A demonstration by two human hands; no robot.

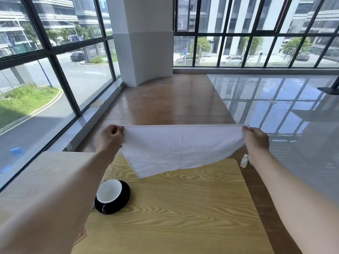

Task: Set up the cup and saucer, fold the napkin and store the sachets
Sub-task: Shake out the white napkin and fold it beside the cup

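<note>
A white cloth napkin [179, 147] hangs stretched in the air above the far half of the wooden table [183, 208]. My left hand [110, 138] pinches its upper left corner and my right hand [255, 140] pinches its upper right corner. The napkin's lower edge droops toward the tabletop. A cup [110, 192], black outside and white inside, stands on a black saucer [126, 197] at the table's left side, partly hidden by my left forearm. No sachets are visible.
A small clear bottle [244, 160] shows by my right wrist at the table's far right corner. A brown flat object [80, 235] peeks out under my left forearm. Beyond the table are wood and tile floor, a white pillar [145, 43] and large windows.
</note>
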